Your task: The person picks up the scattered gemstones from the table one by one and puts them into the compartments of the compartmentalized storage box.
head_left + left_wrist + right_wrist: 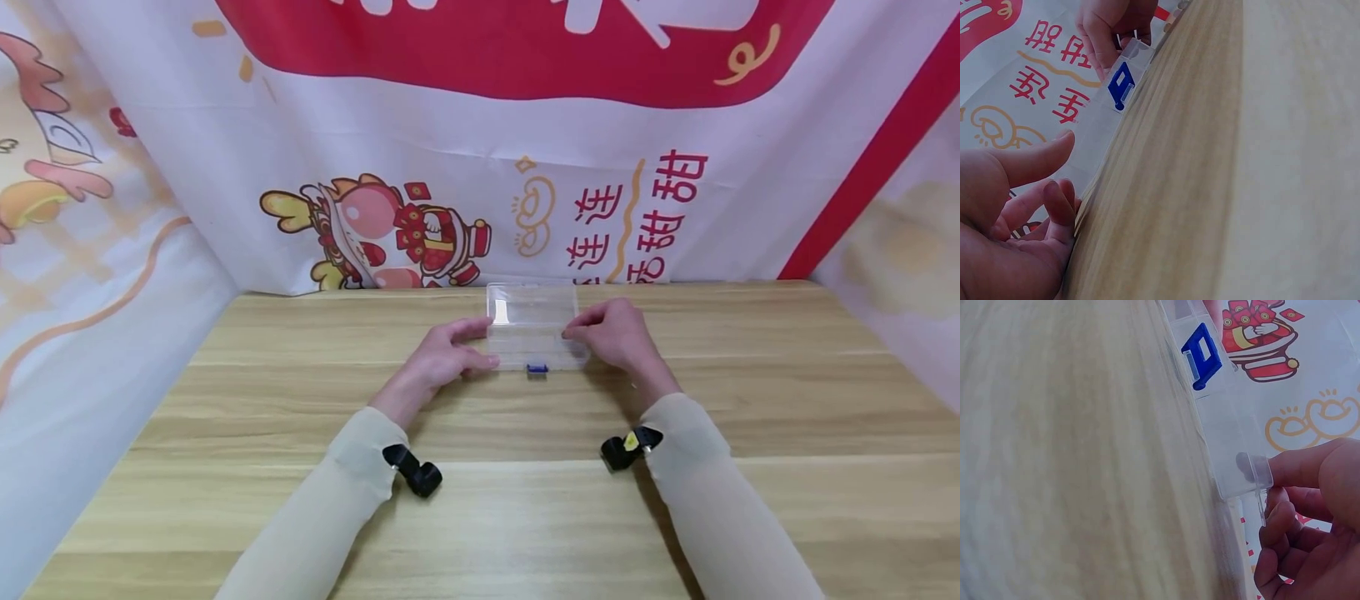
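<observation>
A clear plastic storage box (525, 360) with a blue latch (537, 368) on its front wall rests on the table, its lid (536, 304) raised at the back. My left hand (442, 354) holds the box's left end, thumb at the front corner and a finger farther back. At the right end, my right hand (615, 333) has its thumb and index finger together at the box. In the right wrist view, one fingertip shows through the corner wall, and curled fingers hold a thin clear plastic piece (1262, 509). Part of that piece is hidden by the fingers.
The wood-grain table (495, 517) extends around the box. A printed cloth (420, 125) hangs close behind the raised lid, with more cloth at both sides. Each sleeve carries a black wrist camera (423, 479).
</observation>
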A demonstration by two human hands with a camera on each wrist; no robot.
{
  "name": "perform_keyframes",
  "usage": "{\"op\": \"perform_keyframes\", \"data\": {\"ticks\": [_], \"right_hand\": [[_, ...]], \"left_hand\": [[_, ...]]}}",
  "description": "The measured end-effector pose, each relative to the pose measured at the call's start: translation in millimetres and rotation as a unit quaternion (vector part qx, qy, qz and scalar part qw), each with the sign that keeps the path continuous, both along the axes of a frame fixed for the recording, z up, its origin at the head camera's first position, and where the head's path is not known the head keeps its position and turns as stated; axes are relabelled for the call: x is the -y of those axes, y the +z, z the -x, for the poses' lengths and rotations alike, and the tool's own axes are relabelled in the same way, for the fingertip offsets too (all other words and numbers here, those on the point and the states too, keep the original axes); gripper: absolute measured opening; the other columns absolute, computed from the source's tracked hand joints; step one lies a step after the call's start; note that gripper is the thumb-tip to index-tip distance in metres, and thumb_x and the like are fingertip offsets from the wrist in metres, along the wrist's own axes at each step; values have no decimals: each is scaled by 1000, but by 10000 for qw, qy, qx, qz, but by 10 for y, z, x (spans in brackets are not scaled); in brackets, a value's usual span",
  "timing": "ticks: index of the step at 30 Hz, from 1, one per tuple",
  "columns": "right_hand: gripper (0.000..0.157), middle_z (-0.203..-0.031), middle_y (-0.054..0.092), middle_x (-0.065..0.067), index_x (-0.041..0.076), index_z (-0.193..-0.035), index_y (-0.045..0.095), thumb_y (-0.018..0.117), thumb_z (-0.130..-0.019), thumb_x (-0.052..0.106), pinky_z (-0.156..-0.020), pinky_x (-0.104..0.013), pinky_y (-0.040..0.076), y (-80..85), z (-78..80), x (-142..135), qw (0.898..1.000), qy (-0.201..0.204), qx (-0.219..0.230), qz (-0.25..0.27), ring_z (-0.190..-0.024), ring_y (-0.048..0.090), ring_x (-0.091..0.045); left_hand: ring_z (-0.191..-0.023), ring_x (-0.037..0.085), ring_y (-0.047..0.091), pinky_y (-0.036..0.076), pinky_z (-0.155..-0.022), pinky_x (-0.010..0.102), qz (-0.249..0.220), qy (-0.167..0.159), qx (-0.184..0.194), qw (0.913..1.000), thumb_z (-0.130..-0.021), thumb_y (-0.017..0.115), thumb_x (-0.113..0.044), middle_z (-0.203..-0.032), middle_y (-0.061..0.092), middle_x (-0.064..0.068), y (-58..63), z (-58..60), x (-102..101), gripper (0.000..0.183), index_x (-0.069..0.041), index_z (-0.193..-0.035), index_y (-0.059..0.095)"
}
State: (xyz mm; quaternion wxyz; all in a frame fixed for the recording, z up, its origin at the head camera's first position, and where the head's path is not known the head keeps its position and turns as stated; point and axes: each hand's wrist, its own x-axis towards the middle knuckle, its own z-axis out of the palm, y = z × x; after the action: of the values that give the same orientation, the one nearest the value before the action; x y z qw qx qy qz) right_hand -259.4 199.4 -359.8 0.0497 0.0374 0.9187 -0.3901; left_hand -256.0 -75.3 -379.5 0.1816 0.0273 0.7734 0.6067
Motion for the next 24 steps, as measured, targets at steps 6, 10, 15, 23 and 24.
{"op": "perform_keyframes", "data": {"ticks": [6,10,15,23,24], "right_hand": [[18,-115,76,-11,13,-109,82,77,-98,26,-81,-33,49,5,-1,2,10000,-27,44,36,-100,61,-26],[18,-116,75,-11,13,-110,82,76,-98,26,-81,-33,48,12,-3,19,9999,-64,95,80,-100,60,-26],[17,-115,75,-11,13,-109,82,76,-99,25,-80,-33,49,21,-4,40,9999,-99,90,59,-98,59,-26],[17,-114,75,-11,12,-110,81,75,-99,23,-79,-32,50,15,6,45,9999,-76,74,6,-97,60,-25],[17,-114,75,-12,12,-110,81,75,-99,23,-79,-32,50,20,1,41,9999,-77,87,6,-97,60,-25]], "left_hand": [[-105,19,66,54,-79,25,-13,-16,12,10000,-88,85,-8,-156,58,4,-7,15,-1,72,-26,-152,58],[-104,19,66,53,-79,25,20,-13,-12,10000,-88,84,-8,-157,57,3,-3,10,1,72,-26,-153,58],[-101,17,67,53,-79,25,30,-16,-1,10000,-88,84,-7,-157,56,3,9,10,14,73,-27,-153,57],[-102,19,67,53,-80,26,51,8,18,10000,-87,84,-6,-156,57,3,8,2,14,72,-27,-152,58],[-102,19,67,53,-79,26,47,-8,7,10000,-88,84,-6,-156,57,3,6,1,11,72,-26,-152,58]]}}
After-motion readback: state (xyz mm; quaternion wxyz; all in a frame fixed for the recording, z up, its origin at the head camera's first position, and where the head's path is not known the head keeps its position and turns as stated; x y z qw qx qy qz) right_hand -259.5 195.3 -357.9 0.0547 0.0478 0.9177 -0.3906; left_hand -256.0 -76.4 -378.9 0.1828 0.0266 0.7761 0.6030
